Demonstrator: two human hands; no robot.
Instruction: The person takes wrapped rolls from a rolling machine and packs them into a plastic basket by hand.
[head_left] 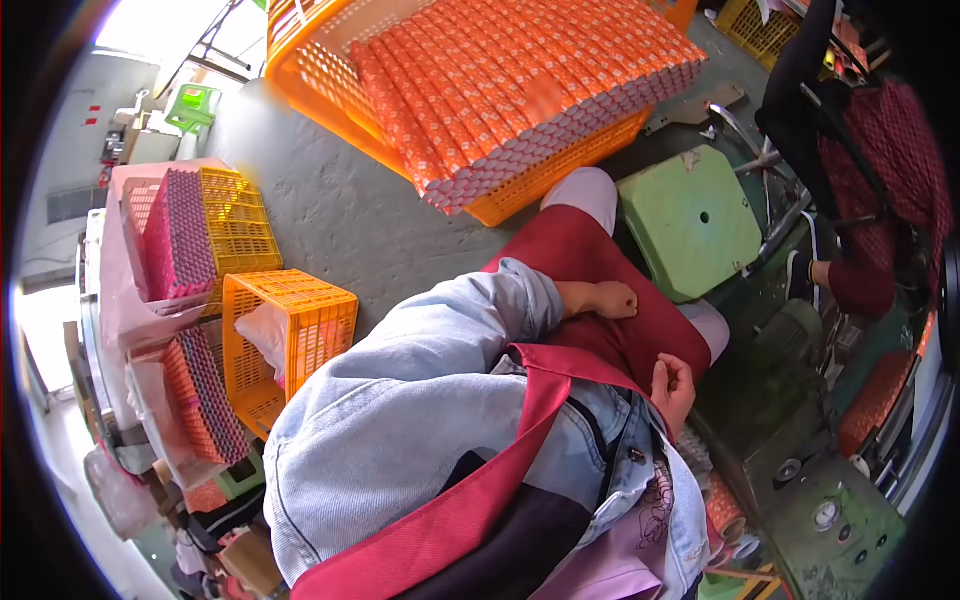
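My left hand point(612, 300) rests over my lap on the dark red apron point(560, 245), its fingers curled into a fist with nothing showing in them. At the right side of my lap, near the knee, is my right hand point(675, 390). Its fingers are loosely bent, the thumb stands apart from them, and nothing is in it. Beyond my knees lies a large stack of orange patterned tubes point(500, 90) in an orange plastic crate point(570, 165). A green stool point(690, 222) stands beside my knees. Neither hand touches the tubes or the stool.
A greasy green machine point(800, 490) is close on my right. Another person point(880, 180) sits beyond it. To the left are an orange crate point(322, 325), a yellow crate point(240, 220), pink tubes point(180, 235) and red tubes point(205, 395). A small green stool point(192, 107) stands farther off.
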